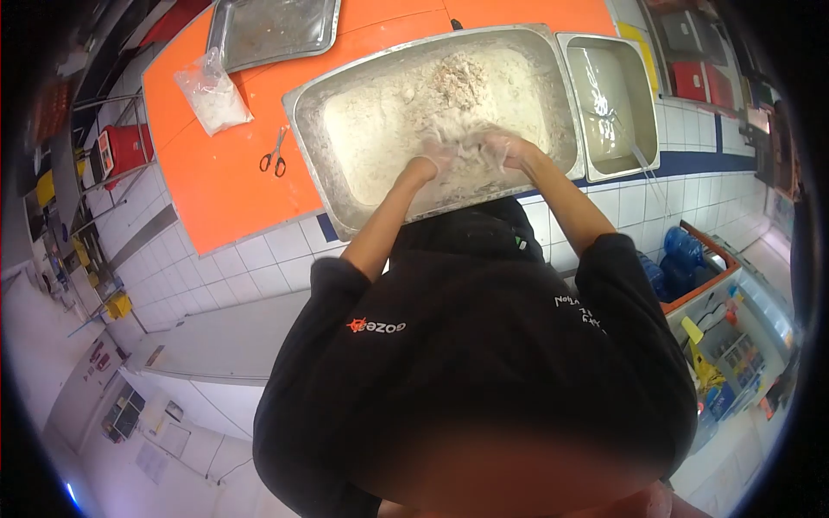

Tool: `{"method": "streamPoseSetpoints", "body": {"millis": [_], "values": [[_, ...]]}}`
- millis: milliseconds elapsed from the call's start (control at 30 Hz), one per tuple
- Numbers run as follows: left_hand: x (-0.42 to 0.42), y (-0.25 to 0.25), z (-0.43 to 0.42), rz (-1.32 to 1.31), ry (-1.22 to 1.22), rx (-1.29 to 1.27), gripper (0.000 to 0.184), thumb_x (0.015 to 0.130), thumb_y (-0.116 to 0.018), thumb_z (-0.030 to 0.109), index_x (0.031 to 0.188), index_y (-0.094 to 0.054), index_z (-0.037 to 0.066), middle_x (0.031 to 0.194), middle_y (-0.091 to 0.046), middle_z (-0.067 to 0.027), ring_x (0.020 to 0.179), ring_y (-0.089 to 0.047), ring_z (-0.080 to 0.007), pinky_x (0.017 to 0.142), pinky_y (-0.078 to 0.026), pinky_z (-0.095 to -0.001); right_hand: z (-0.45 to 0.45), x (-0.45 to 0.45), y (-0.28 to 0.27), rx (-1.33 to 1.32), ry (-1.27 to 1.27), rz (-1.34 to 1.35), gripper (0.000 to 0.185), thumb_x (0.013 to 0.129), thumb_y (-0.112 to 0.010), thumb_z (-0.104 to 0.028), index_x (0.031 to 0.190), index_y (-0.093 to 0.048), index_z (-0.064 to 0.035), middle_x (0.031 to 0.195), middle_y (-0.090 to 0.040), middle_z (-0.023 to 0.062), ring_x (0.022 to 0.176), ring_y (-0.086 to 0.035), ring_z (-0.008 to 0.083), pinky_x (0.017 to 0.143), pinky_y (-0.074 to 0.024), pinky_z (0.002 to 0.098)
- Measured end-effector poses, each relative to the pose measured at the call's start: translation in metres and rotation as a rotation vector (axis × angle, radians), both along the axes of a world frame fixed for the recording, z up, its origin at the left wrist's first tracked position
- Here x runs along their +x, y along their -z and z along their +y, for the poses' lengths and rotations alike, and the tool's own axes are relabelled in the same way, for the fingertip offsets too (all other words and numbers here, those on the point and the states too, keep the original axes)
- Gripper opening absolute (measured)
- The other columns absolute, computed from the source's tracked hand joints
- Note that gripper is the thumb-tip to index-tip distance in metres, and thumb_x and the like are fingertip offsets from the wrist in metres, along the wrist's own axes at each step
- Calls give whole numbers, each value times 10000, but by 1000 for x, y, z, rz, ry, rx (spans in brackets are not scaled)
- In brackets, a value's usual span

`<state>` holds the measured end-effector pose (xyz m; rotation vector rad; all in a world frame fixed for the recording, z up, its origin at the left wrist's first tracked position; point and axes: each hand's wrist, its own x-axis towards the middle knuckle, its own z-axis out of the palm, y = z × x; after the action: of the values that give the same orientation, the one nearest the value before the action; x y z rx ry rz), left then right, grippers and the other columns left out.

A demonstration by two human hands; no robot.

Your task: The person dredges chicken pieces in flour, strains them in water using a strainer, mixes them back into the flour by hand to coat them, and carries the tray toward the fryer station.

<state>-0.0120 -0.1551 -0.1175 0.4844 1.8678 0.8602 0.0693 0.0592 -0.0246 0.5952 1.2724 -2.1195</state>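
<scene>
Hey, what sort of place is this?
Probably a commercial kitchen or food-preparation room: there's a large metal tub of floury-looking powder, a smaller metal pan of liquid beside it, and a metal tray on an orange table.

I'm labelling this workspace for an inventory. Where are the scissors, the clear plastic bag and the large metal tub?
Scissors (275, 154), head view: near the pivot.
Clear plastic bag (216, 102), head view: the middle, over its white contents.
Large metal tub (316, 161), head view: the wall nearest the scissors.
</scene>
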Motion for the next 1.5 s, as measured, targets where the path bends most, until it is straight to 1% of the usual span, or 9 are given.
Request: {"method": "streamPoseSetpoints", "body": {"millis": [133,300,533,700,933,1100,1333,1433,1500], "values": [[-35,-62,3,68,-513,248,583,945,-724,130,1454,-484,-23,1125,-729,-107,976,-680,-195,860,-571,-349,16,-29,-60,89,253,-90,425,1043,-618,-295,1382,-659,-42,1161,-704,51,988,-651,138,789,-551,295],[-63,-22,29,170,-848,247,786,1022,-596,477,1569,-402,-53,1566,-509,-202,1408,-510,-324,1182,-366,-374,75,-79,-18,1120,-159,94,502,1081,-512,-413,1350,-646,-11,1173,-682,79,985,-595,214,862,-523,385],[-76,-24,67,-283,-862,194,747,1109,-380,530,1549,-435,-71,1625,-438,-165,1458,-446,-261,1235,-275,-357,36,-129,108,597,291,136,513,1088,-487,-453,1307,-659,-23,1195,-685,86,1027,-605,259,927,-520,388],[-83,-7,14,-167,-250,389,711,984,-606,358,1543,-422,-42,1595,-435,-303,1465,-456,-378,1194,-376,-431,35,-98,-61,332,184,-101,652,1022,-586,-458,1494,-518,-14,1308,-675,133,1115,-656,296,994,-535,384],[-40,-50,33,906,73,-215,840,783,-837,259,1454,-476,-96,1467,-575,-270,1393,-556,-331,1138,-451,-422,-1,-48,32,1352,-396,401,942,798,-762,-347,1574,-372,17,1425,-587,336,1298,-606,442,1082,-502,442],[-91,-75,37,224,-95,-24,859,802,-826,254,1499,-412,-32,1389,-616,-280,1248,-653,-394,1087,-497,-425,0,-84,-10,1241,-335,38,474,837,-687,-386,949,-740,72,995,-741,288,979,-724,433,902,-577,449],[-102,-96,1,719,-172,322,824,797,-839,262,1487,-484,-15,1474,-575,-263,1355,-582,-347,1143,-441,-381,60,-73,-51,1233,-662,514,519,928,-692,-410,1017,-728,99,905,-739,275,882,-724,365,852,-545,465],[-106,3,1,334,-790,71,706,918,-717,391,1462,-529,-18,1502,-560,-226,1393,-543,-338,1171,-405,-366,51,-80,-31,849,-149,9,526,931,-653,-475,840,-708,40,926,-743,207,862,-687,327,812,-547,465],[-103,48,25,-286,-1255,655,732,936,-692,353,1533,-448,6,1505,-551,-142,1371,-513,-279,1177,-368,-384,38,-102,-12,871,-9,65,543,979,-620,-517,1016,-740,11,1165,-725,191,1072,-665,312,895,-546,442]]}}
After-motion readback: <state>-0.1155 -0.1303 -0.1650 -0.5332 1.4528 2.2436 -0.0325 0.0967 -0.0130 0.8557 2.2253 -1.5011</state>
